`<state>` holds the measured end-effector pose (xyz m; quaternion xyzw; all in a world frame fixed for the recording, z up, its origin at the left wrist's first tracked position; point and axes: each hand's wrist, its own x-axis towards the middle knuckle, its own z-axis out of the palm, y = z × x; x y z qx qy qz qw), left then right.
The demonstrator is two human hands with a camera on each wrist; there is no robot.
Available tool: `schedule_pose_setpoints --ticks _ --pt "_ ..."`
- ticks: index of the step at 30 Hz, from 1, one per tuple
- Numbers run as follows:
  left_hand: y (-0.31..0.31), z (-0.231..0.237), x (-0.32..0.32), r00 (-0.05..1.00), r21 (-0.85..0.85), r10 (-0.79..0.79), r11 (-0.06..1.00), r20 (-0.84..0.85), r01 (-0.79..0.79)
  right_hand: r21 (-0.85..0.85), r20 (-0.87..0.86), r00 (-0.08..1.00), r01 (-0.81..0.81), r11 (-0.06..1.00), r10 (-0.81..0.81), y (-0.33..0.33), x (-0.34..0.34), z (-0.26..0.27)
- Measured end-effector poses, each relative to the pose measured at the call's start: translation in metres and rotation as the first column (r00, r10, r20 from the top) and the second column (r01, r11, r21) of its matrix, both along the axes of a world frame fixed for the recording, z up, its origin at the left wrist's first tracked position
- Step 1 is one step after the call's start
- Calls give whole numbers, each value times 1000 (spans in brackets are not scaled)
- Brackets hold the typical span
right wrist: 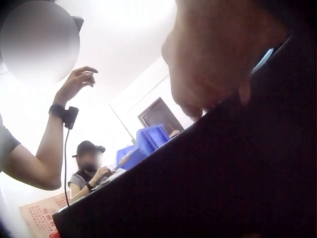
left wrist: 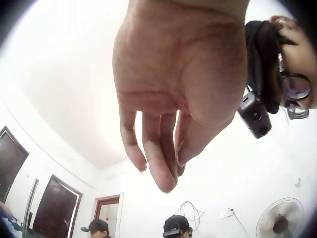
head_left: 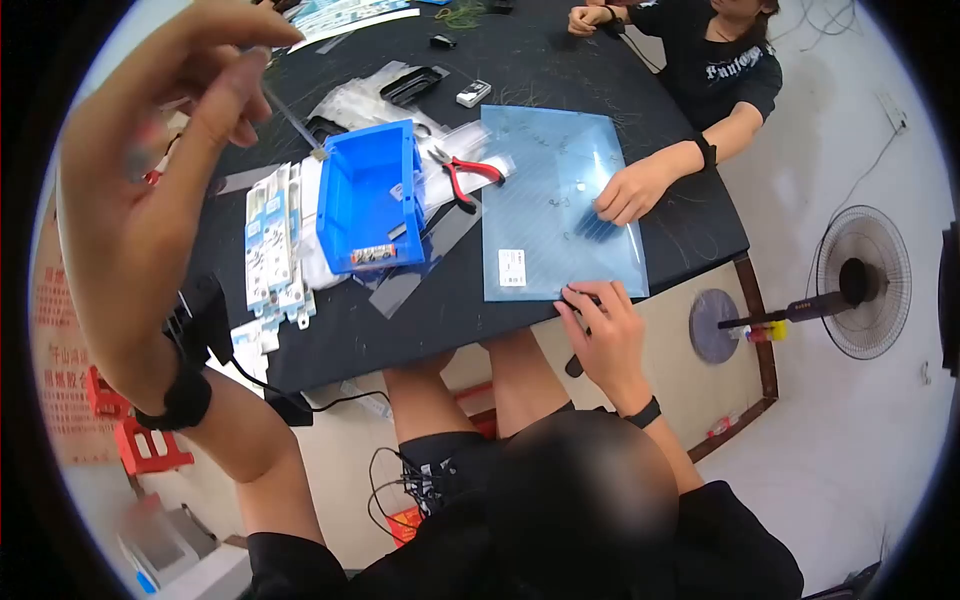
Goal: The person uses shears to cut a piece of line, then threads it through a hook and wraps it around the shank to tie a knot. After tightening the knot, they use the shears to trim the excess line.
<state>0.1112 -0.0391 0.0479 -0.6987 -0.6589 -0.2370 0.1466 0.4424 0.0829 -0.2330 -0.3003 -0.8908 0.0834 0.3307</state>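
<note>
My left hand (head_left: 165,170) is raised high on the left, well above the table. In the left wrist view its fingers (left wrist: 159,163) hang loosely bent, with nothing visible between them. My right hand (head_left: 610,335) rests at the table's front edge, its fingertips at the near edge of a translucent blue sheet (head_left: 540,210). A small dark thing (head_left: 572,297) shows between its thumb and index finger; whether they pinch it I cannot tell. Another person's hand (head_left: 635,190) touches the sheet's right side. Thin dark strands lie on the sheet, and a white label is near its corner.
Left of the sheet are red-handled pliers (head_left: 465,175) and a blue bin (head_left: 370,200) with small packets inside. Stacked white-and-blue packs (head_left: 272,240) lie beside the bin. Clear bags and a small silver-grey box (head_left: 473,93) are farther back. A fan (head_left: 862,283) stands at right.
</note>
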Motion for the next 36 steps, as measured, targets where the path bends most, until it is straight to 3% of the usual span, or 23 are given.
schedule_pose_setpoints --ticks 5,7,11,15,17,28,31,36 --pt "-42 -16 53 961 16 -46 999 273 44 25 17 990 139 990 -140 1 -18 4" --pt "-53 -40 75 930 122 -32 992 366 -13 21 20 990 141 990 -141 5 -25 3" --pt "-83 -87 112 786 41 61 993 616 -109 -17 -1 992 125 992 -125 7 -24 2" --pt "-104 -131 132 649 -65 140 988 748 -139 -57 -104 993 49 997 -55 11 -13 17" --pt "-111 -149 141 582 -68 174 978 794 -200 -275 -222 974 -26 961 -37 19 -10 32" --pt "-143 -187 156 510 -138 226 969 830 -205 -313 -495 858 -321 894 135 54 -13 109" --pt "-145 -191 160 508 -137 227 968 831 -208 -412 -495 864 -328 850 93 51 -11 119" --pt "-147 -193 168 520 -158 224 973 824 -170 -363 -475 869 -338 868 139 52 -15 131"
